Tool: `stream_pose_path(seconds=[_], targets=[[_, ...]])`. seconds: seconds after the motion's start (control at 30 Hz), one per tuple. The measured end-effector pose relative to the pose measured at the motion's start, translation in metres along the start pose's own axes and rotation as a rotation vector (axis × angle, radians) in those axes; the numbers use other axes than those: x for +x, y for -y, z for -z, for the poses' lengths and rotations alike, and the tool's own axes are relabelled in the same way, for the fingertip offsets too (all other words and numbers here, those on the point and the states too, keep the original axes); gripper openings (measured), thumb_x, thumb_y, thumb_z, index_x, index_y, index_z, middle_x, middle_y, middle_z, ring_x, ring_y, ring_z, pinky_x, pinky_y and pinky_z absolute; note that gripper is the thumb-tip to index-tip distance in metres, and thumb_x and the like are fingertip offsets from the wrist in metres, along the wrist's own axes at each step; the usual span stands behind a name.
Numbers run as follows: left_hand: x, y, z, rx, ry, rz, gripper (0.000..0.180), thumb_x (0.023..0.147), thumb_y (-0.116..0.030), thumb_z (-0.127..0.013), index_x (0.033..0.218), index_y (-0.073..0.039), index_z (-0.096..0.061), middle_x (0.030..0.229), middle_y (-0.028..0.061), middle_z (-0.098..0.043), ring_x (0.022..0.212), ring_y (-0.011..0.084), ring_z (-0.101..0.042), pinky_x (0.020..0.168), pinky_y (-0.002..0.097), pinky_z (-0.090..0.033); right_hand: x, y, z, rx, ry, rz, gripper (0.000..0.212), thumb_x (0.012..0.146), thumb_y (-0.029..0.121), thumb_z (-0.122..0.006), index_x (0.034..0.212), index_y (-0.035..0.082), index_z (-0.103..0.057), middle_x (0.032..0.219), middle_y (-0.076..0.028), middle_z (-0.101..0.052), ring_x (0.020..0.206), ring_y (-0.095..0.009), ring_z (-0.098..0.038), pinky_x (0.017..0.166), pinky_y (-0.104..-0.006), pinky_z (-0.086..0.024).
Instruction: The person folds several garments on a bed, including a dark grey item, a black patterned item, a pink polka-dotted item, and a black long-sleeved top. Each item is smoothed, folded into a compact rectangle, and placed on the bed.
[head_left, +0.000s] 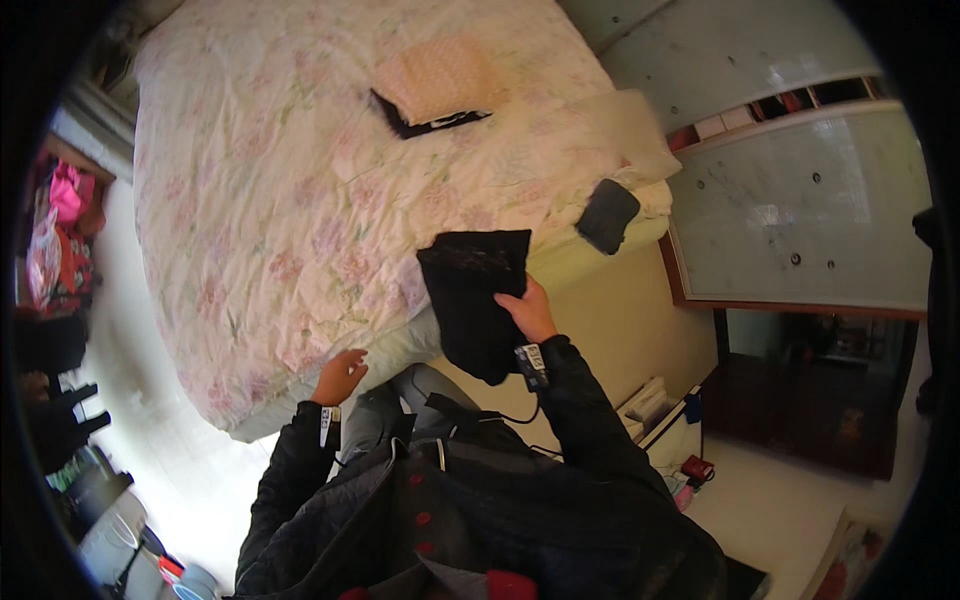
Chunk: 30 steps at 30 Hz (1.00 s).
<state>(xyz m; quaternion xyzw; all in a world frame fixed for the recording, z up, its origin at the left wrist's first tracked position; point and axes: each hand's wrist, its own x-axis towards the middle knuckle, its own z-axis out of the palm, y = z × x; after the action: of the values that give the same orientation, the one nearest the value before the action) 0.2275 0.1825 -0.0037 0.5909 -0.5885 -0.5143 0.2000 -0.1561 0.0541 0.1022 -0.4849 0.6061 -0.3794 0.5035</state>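
Note:
At the bed's near edge, my right hand (530,310) grips a folded black garment (475,300) by its right side, thumb on top and the other fingers hidden beneath. The garment hangs partly past the mattress, in front of my legs. My left hand (341,377) is empty, its fingers loosely bent and apart, just over the near edge of the bed (300,190) and to the left of the garment. Farther back on the flowered bedspread lies a peach, bumpy-textured folded cloth (440,80) on top of a black folded piece (420,125).
A dark grey flat item (608,216) lies at the bed's right corner. Beyond it stands a cabinet with pale glossy doors (790,210). Low at the right are a dark shiny panel (800,410) and a small red object (697,468). Bags and clothes (65,240) crowd the left.

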Motion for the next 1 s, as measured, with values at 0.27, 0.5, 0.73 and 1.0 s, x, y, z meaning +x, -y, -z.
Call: stream_pose_path(seconds=[0.27,0.5,0.73,1.0], targets=[[0.005,-0.027,0.03,0.055,-0.12,-0.025,0.03,0.088,-0.017,-0.065,0.114,-0.001,-0.068,0.092,0.0132,-0.072,0.087,0.026,-0.069,0.077,0.0358,-0.053,-0.034,0.007,0.1,-0.027,-0.208,0.012,0.041,0.075,0.003,-0.07,0.116,-0.002,-0.065,0.101,-0.01,-0.073,0.092,-0.018,-0.068,0.085,-0.0332,-0.053],[0.059,-0.062,0.037,0.198,-0.393,-0.007,0.027,0.089,-0.017,-0.062,0.109,0.0,-0.069,0.092,0.0184,-0.069,0.083,0.0311,-0.068,0.075,0.038,-0.052,0.051,-0.011,0.137,0.194,-0.033,0.019,0.041,0.078,-0.002,-0.067,0.119,-0.003,-0.063,0.105,-0.009,-0.072,0.094,-0.018,-0.068,0.086,-0.033,-0.054],[0.116,-0.148,-0.01,0.303,-0.449,0.239,0.027,0.088,-0.019,-0.062,0.109,-0.003,-0.071,0.092,0.0179,-0.071,0.087,0.0317,-0.069,0.077,0.0386,-0.053,0.186,0.008,0.165,0.396,0.219,0.018,0.044,0.081,-0.002,-0.066,0.124,-0.002,-0.061,0.113,-0.008,-0.069,0.101,-0.017,-0.065,0.092,-0.0319,-0.051],[0.107,-0.183,-0.028,0.382,-0.47,0.367,0.029,0.086,-0.02,-0.065,0.11,-0.006,-0.07,0.092,0.0154,-0.07,0.087,0.0321,-0.068,0.078,0.0413,-0.054,0.276,0.061,0.141,0.656,0.268,-0.07,0.044,0.086,-0.001,-0.066,0.129,-0.001,-0.057,0.118,-0.01,-0.067,0.103,-0.021,-0.066,0.093,-0.0335,-0.052]])
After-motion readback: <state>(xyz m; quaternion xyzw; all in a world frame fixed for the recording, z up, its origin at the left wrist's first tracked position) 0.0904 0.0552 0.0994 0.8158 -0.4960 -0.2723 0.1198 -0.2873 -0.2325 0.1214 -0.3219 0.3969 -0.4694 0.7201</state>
